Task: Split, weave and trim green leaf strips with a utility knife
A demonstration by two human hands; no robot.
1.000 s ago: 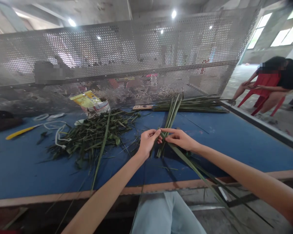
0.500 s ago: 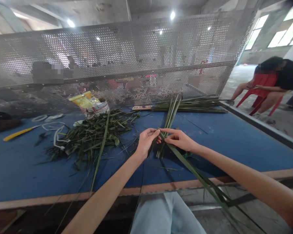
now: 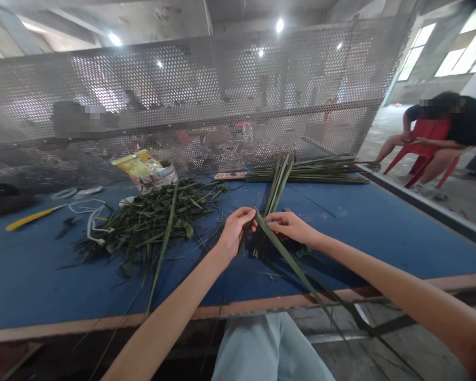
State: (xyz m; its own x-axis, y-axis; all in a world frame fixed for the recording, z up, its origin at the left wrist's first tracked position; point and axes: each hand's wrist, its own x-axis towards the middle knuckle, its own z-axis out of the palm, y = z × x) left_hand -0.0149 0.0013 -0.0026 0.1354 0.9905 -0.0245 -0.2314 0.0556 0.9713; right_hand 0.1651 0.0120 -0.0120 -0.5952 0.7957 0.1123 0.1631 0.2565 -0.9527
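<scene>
My left hand [image 3: 235, 230] and my right hand [image 3: 289, 226] meet above the blue table [image 3: 381, 233], both pinching the end of a long green leaf strip [image 3: 297, 267]. The strip runs from my fingers down to the right, past the table's front edge. Just behind my hands a small bundle of leaf strips [image 3: 275, 193] lies on the table, pointing away from me. Both hands have their fingers closed on the strip.
A heap of cut leaf scraps [image 3: 150, 217] lies at left, with a yellow knife [image 3: 29, 217], white cord [image 3: 89, 211] and a yellow bag [image 3: 145, 166]. More long leaves [image 3: 313, 172] lie by the perforated metal screen [image 3: 198, 100]. A person sits on a red chair [image 3: 428, 143] at right.
My hands have shifted slightly toward me and the strip now rises more steeply between my fingers, its tip sticking up. The seated person at right has leaned forward a little.
</scene>
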